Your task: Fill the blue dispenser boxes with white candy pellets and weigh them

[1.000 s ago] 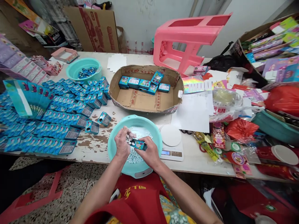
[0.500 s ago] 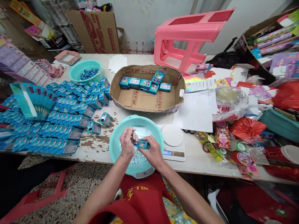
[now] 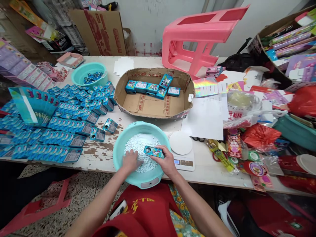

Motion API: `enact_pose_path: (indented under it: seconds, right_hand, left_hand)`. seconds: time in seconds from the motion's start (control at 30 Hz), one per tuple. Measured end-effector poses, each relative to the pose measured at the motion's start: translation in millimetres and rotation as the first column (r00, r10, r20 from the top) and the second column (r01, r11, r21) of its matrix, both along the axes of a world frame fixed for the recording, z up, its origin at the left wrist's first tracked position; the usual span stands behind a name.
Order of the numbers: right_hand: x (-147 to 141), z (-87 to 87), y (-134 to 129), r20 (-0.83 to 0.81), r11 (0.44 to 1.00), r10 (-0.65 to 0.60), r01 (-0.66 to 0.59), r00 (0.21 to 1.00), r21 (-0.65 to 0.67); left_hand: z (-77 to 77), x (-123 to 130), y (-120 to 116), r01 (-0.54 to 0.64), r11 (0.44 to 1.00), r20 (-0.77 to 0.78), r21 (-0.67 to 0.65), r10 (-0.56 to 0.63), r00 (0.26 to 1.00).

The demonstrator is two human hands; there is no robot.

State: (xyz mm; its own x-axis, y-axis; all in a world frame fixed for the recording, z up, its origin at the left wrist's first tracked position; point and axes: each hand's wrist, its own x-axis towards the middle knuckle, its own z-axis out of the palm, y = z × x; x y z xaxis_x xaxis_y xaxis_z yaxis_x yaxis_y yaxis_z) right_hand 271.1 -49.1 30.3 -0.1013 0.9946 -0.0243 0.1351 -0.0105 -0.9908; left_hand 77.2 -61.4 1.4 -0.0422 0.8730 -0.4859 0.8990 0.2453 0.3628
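My left hand point(image 3: 131, 160) is down in a turquoise basin point(image 3: 119, 133), its fingers spread among small white pieces point(image 3: 145, 166). Over the same basin, my right hand point(image 3: 166, 160) grips a small blue box point(image 3: 153, 151) by its right end. A round dark opening shows at the left of the box's face. Just right of the basin stands a white scale point(image 3: 181, 144) with a round plate. Two similar blue boxes, one at the left point(image 3: 97, 134) and another behind it point(image 3: 110, 125), lie left of the basin.
Behind the basin, a cardboard tray point(image 3: 154, 107) holds several blue boxes. Rows of blue boxes point(image 3: 59, 138) cover the table's left side, near a smaller turquoise bowl point(image 3: 90, 74). An overturned pink stool point(image 3: 197, 29) stands at the back. Packets and bags point(image 3: 260, 135) crowd the right.
My left hand has moved away from the box and down into the white pieces, its fingers opening. The box in my right hand has shifted slightly right.
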Motion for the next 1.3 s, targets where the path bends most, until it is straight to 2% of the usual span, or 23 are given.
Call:
enact_pose_path:
  seconds: [0.03,0.07,0.13,0.23,0.3,0.33,0.37,0.43,0.5,0.53,0.57,0.6,0.67,0.73,0.83,0.9,1.07,1.13,1.17,1.2,1.23,1.27,1.3]
  right_hand:
    - [1.0,-2.0,-0.9,0.010,1.000,-0.011,0.011,1.000,-0.005]
    - [1.5,-3.0,-1.7,0.019,1.000,-0.025,0.025,1.000,-0.011]
    - [1.8,-2.2,-3.3,0.023,0.998,-0.047,0.048,0.999,-0.027]
    - [0.9,2.4,-3.5,0.011,0.998,-0.047,0.047,0.999,-0.030]
    - [-0.3,4.0,-1.6,0.032,1.000,-0.028,0.029,0.999,-0.009]
    - [-1.0,3.9,-0.3,0.049,1.000,-0.022,0.022,0.999,0.001]
    - [-1.9,3.1,1.0,0.066,1.000,-0.019,0.018,0.998,0.012]
    - [-4.3,0.1,3.2,0.098,0.999,-0.014,0.011,0.995,0.032]
    - [-7.9,-3.8,4.4,0.135,0.999,0.002,-0.008,0.991,0.046]
    - [-10.3,-5.7,4.4,0.157,0.998,0.016,-0.024,0.987,0.051]
    - [-13.1,-7.4,4.3,0.178,0.998,0.032,-0.042,0.984,0.054]
    - [-16.3,-8.7,3.9,0.195,0.997,0.049,-0.060,0.980,0.055]
    - [-23.3,-10.2,3.2,0.216,0.995,0.071,-0.084,0.974,0.051]
    - [-29.8,-9.9,3.0,0.220,0.995,0.075,-0.086,0.973,0.042]
    - [-36.1,-7.0,4.1,0.204,0.997,0.060,-0.068,0.977,0.030]
    - [-37.7,-4.9,5.4,0.188,0.998,0.054,-0.060,0.981,0.023]
    - [-36.5,-3.7,8.1,0.152,0.999,0.032,-0.033,0.988,0.004]
    - [-33.3,-4.6,8.4,0.124,1.000,0.024,-0.022,0.992,-0.012]
    - [-30.9,-4.8,8.3,0.100,1.000,0.020,-0.018,0.995,-0.021]
    - [-28.2,-4.7,8.0,0.064,0.999,0.016,-0.014,0.998,-0.033]
    - [-25.2,-4.0,7.6,0.021,0.999,0.011,-0.009,1.000,-0.049]
    - [-22.3,-2.5,7.1,-0.022,0.998,0.009,-0.010,1.000,-0.065]
    - [-19.4,0.0,6.8,-0.058,0.997,0.012,-0.017,0.998,-0.075]
  left_hand:
    - [-7.0,4.3,-8.0,0.091,0.993,-0.053,-0.076,-0.095,0.994]
    - [-12.3,9.0,-14.4,0.150,0.979,-0.030,-0.139,-0.156,0.987]
    - [-18.5,16.2,-21.1,0.209,0.956,0.131,-0.206,-0.185,0.974]
    - [-19.0,13.1,-18.0,0.198,0.953,0.293,-0.228,-0.127,0.948]
    - [-14.6,4.1,-12.0,0.078,0.959,0.430,-0.271,0.048,0.902]
    - [-11.0,-0.5,-8.9,-0.016,0.949,0.535,-0.316,0.192,0.822]
    - [-6.3,-4.2,-5.8,-0.115,0.921,0.640,-0.373,0.345,0.687]
    - [6.3,-6.9,0.7,-0.281,0.831,0.773,-0.480,0.552,0.313]
    - [22.0,-2.7,8.2,-0.401,0.761,0.828,-0.510,0.561,0.011]
    - [30.0,1.7,12.3,-0.462,0.728,0.845,-0.506,0.525,-0.098]
    - [37.4,6.8,16.6,-0.521,0.698,0.862,-0.491,0.477,-0.174]
    - [43.7,12.4,20.7,-0.575,0.672,0.878,-0.468,0.426,-0.217]
    - [51.4,22.7,27.6,-0.669,0.627,0.913,-0.399,0.339,-0.227]
    - [52.8,29.8,32.1,-0.736,0.596,0.942,-0.323,0.279,-0.187]
    - [49.5,34.1,35.5,-0.797,0.548,0.961,-0.254,0.234,-0.145]
    - [49.2,34.6,37.6,-0.809,0.529,0.962,-0.256,0.219,-0.161]
    - [60.9,33.5,45.2,-0.762,0.537,0.932,-0.362,0.225,-0.284]
    - [65.3,29.6,47.7,-0.738,0.550,0.920,-0.391,0.250,-0.301]
    - [65.7,26.2,48.2,-0.735,0.558,0.923,-0.384,0.263,-0.282]
    - [64.5,21.8,47.8,-0.743,0.567,0.931,-0.356,0.279,-0.234]
    - [61.4,16.4,46.2,-0.752,0.585,0.941,-0.304,0.307,-0.142]
    - [56.5,10.4,43.5,-0.745,0.629,0.936,-0.223,0.352,0.017]
    - [50.1,3.8,39.7,-0.707,0.694,0.894,-0.135,0.394,0.216]
